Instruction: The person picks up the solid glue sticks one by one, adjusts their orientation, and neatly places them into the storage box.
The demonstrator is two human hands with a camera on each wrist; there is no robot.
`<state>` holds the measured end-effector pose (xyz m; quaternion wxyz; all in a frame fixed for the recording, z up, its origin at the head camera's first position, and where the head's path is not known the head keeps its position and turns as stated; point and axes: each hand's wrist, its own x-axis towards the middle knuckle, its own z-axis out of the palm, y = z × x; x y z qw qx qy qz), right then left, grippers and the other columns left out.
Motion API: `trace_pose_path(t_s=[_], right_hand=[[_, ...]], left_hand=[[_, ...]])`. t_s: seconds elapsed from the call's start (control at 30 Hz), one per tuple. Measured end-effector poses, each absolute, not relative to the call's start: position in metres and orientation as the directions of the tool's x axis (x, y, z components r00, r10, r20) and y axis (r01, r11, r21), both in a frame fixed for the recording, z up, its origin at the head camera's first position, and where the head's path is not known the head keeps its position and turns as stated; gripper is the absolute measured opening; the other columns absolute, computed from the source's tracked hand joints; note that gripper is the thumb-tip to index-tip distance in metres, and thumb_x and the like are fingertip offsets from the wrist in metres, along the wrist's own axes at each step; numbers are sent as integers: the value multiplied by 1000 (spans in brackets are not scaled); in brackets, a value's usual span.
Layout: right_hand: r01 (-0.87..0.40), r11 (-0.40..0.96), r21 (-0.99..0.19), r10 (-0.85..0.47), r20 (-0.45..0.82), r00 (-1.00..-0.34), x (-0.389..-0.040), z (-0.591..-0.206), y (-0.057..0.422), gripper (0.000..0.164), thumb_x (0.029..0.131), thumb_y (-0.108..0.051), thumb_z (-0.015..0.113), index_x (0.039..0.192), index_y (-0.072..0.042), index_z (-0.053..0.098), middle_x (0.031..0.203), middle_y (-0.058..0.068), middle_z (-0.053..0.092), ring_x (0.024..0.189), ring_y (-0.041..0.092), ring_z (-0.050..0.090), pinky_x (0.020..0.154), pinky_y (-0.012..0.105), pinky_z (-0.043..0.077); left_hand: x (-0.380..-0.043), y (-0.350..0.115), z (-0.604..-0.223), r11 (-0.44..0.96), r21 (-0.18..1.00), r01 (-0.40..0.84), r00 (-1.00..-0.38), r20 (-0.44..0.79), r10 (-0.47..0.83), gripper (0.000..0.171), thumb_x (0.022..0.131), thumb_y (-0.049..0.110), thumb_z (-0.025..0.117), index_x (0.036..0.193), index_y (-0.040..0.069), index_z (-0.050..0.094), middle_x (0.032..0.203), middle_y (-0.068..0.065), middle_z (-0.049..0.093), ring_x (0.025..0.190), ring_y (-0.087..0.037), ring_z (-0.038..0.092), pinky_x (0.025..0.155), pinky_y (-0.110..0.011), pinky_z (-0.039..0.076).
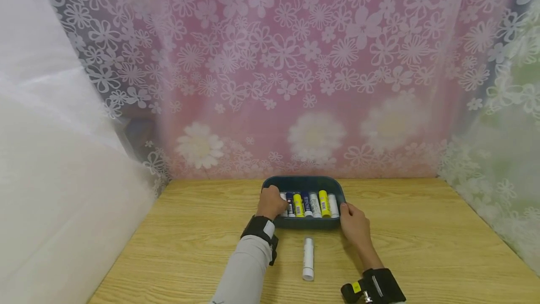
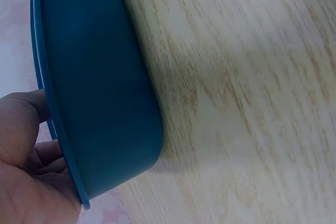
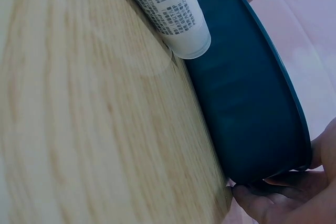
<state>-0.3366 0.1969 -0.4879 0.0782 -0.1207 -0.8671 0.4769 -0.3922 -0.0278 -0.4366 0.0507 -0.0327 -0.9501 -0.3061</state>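
A dark teal plastic box [image 1: 308, 224] stands on the table near the curtain, with several glue sticks [image 1: 298, 205] in white, yellow and dark blue lying side by side in it. My left hand [image 1: 271, 201] grips its left end, the thumb over the rim; some of those fingers are hidden. At the right end, my right hand [image 1: 355, 223] holds the box, thumb by the rim and fingers at the lower corner, as the right wrist view shows. One white glue stick [image 1: 308, 258] with a clear cap lies on the table in front of the box, between the arms.
The wood-grain table [image 1: 426, 247] extends around the box on both sides. Behind it hangs a pink flowered curtain [image 1: 253, 130], close to the box's far side. White sheeting [image 1: 63, 177] borders the left, and a patterned sheet [image 1: 498, 168] the right.
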Motion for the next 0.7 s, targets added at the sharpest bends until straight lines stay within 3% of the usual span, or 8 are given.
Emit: trace_pose_path(t_s=[0.27,0.47,0.7], right_hand=[[138,512,-848,279,12,-960,-336,-488,197,55,109,-35,33,150,1,46,151,28,46,142,49,38,115,63,33],[137,524,-841,289,24,-957,-335,-487,196,53,109,-34,34,148,0,48,150,27,47,140,50,40,114,64,34],[140,514,-846,291,19,-956,-336,-488,197,54,109,-34,34,149,-1,47,151,26,47,142,49,39,115,63,33]], left_hand=[[-396,-27,-442,824,562,81,-994,108,24,20,77,9,84,82,-5,70,81,-16,69,73,-26,63,63,-39,55],[-398,-26,-446,840,538,66,-994,108,10,30,75,14,87,92,-7,73,88,-17,73,80,-28,68,71,-42,59],[-398,-24,-449,851,519,73,-991,135,3,30,75,16,89,90,-5,75,85,-16,73,77,-29,69,67,-41,58]])
